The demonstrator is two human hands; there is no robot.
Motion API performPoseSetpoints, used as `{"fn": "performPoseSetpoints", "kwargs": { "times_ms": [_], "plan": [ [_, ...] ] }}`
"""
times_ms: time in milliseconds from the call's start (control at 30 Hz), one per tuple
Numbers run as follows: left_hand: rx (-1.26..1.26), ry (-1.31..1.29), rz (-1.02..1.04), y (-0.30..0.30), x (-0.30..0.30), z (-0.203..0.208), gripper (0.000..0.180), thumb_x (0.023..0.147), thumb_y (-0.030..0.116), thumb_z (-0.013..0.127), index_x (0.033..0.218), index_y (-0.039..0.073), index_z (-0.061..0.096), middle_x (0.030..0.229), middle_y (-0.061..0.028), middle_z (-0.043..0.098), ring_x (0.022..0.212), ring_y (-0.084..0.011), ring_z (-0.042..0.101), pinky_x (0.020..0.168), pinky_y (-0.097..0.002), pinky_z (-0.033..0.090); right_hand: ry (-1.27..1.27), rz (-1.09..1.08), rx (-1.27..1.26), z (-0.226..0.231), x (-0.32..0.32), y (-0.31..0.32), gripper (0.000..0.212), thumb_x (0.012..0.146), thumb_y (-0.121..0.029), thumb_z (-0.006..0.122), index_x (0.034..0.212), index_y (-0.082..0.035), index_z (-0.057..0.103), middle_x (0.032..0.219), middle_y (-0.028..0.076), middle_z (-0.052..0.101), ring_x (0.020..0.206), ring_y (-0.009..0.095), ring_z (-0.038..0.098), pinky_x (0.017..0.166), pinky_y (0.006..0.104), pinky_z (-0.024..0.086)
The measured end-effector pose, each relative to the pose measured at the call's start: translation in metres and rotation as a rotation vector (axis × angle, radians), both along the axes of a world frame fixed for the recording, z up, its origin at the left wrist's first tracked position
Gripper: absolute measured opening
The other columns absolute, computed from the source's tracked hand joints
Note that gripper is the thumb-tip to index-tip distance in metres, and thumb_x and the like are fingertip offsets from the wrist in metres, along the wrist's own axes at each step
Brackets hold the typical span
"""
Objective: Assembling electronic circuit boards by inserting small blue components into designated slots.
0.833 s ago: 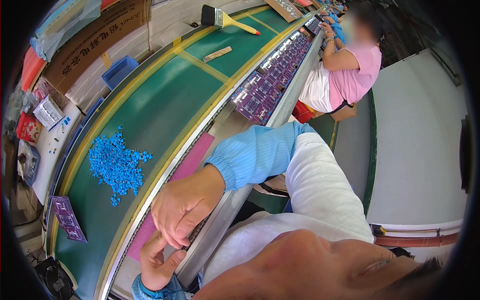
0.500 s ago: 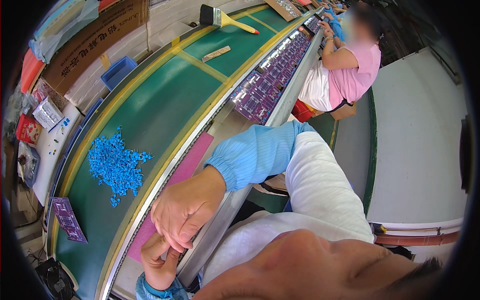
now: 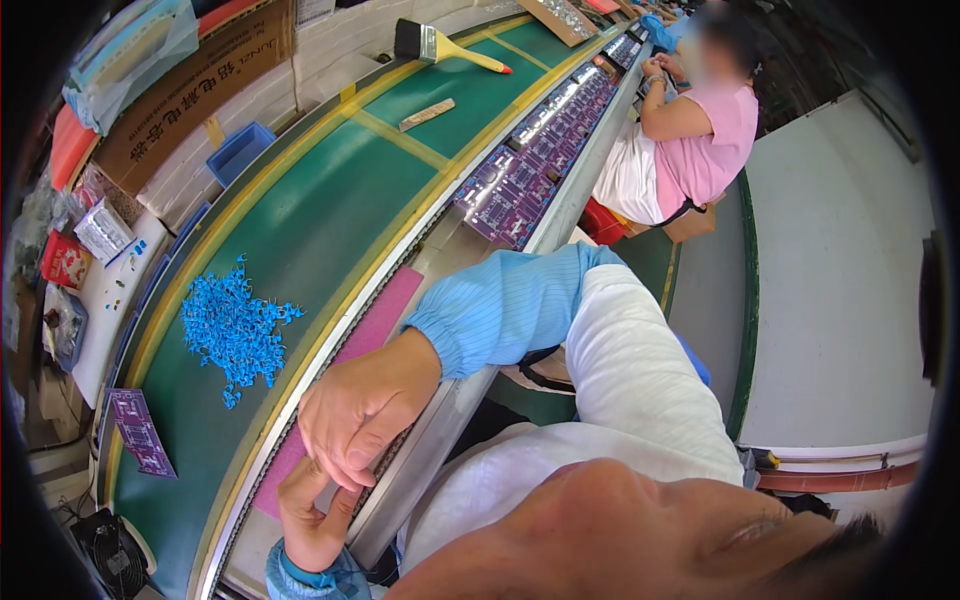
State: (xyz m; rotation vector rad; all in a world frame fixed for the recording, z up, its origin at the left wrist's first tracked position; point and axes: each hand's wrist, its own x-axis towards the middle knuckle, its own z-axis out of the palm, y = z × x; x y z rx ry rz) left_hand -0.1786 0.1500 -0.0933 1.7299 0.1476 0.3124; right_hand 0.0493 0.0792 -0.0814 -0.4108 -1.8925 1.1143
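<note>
Bright, fairly even light, looks overhead. Right hand (image 3: 365,405) and left hand (image 3: 310,520) well exposed, reasonably sharp, soft shading where the 2 meet. Hard glare streaks on purple boards (image 3: 522,182) beyond the right hand; softer sheen on green belt (image 3: 310,210) to its left. Co-worker's face (image 3: 714,58), well beyond the hands, blurred; dim behind it. Fisheye bends belt edges; 4 corners around the hands go black.

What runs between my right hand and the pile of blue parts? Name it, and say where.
Beside the right hand runs a pale metal rail, then the yellow strip edging the green belt; both cross diagonally before the pile of blue parts. No loose thing is visible between them.
</note>
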Motion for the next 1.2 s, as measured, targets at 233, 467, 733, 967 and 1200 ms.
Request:
{"fn": "performPoseSetpoints", "kwargs": {
  "times_ms": [233,467,733,967,1200],
  "plan": [
    [-0.084,0.033,-0.020,0.012,0.002,-0.005,0.021,0.092,-0.001,0.070,0.112,-0.001,0.074,0.111,-0.0131,0.074,0.106,-0.0227,0.068,0.096,-0.0326,0.050,-0.089,0.000,0.117,0.004,0.011,0.001,0.037,0.108,-0.029,0.053,0.088,-0.008,0.076,0.100,0.006,0.078,0.098,0.028,0.070,0.097,0.0443,0.047],
    [0.346,-0.092,0.067,-0.044,0.028,0.045,0.041,0.089,-0.002,0.067,0.130,0.001,0.066,0.119,-0.0186,0.072,0.111,-0.0330,0.069,0.100,-0.0419,0.052,-0.159,0.132,0.017,0.055,0.051,-0.025,0.043,0.109,-0.027,0.043,0.093,-0.005,0.076,0.109,0.014,0.077,0.112,0.031,0.069,0.113,0.0498,0.039],
    [0.693,-0.005,0.689,-0.216,0.035,0.106,0.047,0.093,0.003,0.068,0.139,0.009,0.064,0.118,-0.0181,0.070,0.104,-0.0382,0.067,0.089,-0.0421,0.055,-0.188,-0.307,0.067,0.059,0.148,-0.117,0.043,0.110,-0.035,0.048,0.128,0.001,0.063,0.132,0.013,0.060,0.108,0.020,0.059,0.101,0.0353,0.046],
    [0.564,0.182,1.652,-0.362,-0.052,0.068,0.022,0.099,0.000,0.061,0.118,0.001,0.073,0.090,-0.0065,0.071,0.081,-0.0126,0.068,0.075,-0.0268,0.055,-0.363,-0.484,0.288,0.046,0.226,-0.129,0.027,0.100,0.007,0.059,0.125,0.001,0.064,0.122,0.010,0.064,0.104,0.020,0.063,0.091,0.0295,0.053],
    [0.309,0.385,2.647,-0.476,-0.357,-0.096,0.018,0.094,0.002,0.063,0.110,0.001,0.072,0.084,-0.0092,0.070,0.069,-0.0158,0.066,0.064,-0.0300,0.055,-0.497,-0.614,0.193,0.073,0.186,-0.144,0.023,0.101,0.008,0.056,0.121,0.001,0.067,0.119,0.010,0.067,0.107,0.021,0.066,0.092,0.0319,0.055]
  ]
}}
